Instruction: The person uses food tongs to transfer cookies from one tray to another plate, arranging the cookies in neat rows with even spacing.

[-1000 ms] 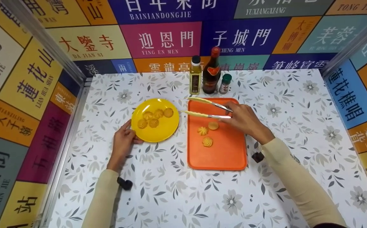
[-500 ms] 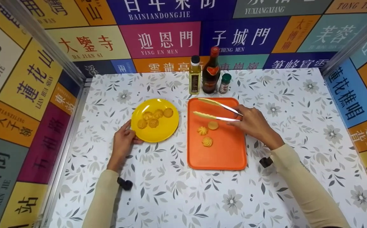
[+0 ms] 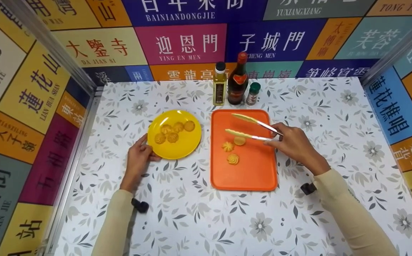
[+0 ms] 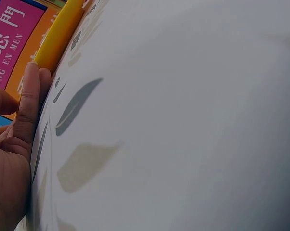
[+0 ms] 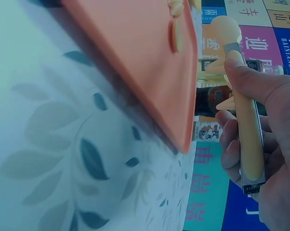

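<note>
At the left, a yellow plate [image 3: 174, 151] carries several piped butter cookies [image 3: 172, 137]. My left hand [image 3: 139, 156] holds its left rim; a finger [image 4: 30, 94] meets the plate's edge in the left wrist view. An orange tray [image 3: 243, 177] lies at centre right with three cookies [image 3: 233, 159] on it. Above it my right hand [image 3: 296, 144] grips metal tongs [image 3: 253, 128] with pale yellow ends. The tongs' arms stand apart with nothing between them, and the lower one passes over the rearmost cookie. In the right wrist view, the thumb lies along the tongs [image 5: 248, 134].
Behind the tray stand an oil bottle [image 3: 219, 87], a dark red-capped bottle [image 3: 237, 83] and a small green-capped shaker [image 3: 253, 94]. A floral cloth [image 3: 206, 220] covers the table. Printed panels [image 3: 181, 42] wall the back and sides.
My right hand and the tongs have moved right and slightly toward me, from beside the plate to over the tray. The left hand, the plate and the cookies stay put.
</note>
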Demonstrator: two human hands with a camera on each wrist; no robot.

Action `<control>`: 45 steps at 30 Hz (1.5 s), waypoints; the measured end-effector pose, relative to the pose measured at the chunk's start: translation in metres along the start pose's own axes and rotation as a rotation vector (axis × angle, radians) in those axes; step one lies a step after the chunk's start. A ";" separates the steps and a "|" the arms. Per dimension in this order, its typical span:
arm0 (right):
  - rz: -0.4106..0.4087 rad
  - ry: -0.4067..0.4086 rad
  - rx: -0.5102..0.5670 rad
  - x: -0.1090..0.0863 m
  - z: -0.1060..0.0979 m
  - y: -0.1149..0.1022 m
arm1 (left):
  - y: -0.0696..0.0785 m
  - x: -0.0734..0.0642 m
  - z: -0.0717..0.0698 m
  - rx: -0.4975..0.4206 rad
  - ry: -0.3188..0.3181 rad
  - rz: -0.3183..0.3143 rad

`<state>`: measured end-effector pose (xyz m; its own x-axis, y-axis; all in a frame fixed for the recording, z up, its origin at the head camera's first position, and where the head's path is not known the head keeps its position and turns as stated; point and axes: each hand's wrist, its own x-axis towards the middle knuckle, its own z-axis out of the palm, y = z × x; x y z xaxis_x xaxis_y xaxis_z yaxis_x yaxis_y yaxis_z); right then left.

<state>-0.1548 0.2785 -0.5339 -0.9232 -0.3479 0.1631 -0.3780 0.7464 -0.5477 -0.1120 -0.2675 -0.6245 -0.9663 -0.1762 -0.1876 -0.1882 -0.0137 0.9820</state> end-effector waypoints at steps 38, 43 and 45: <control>-0.160 -0.060 -0.103 -0.046 -0.012 0.026 | 0.000 -0.002 0.000 -0.023 -0.012 0.041; -0.164 -0.099 -0.120 -0.041 -0.015 0.025 | 0.000 -0.002 0.000 -0.007 -0.010 0.048; -0.172 -0.111 -0.129 -0.038 -0.017 0.025 | 0.000 -0.002 0.000 -0.007 -0.011 0.046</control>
<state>-0.1305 0.3195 -0.5398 -0.8341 -0.5308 0.1500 -0.5412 0.7347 -0.4091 -0.1102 -0.2672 -0.6237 -0.9758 -0.1663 -0.1420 -0.1419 -0.0126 0.9898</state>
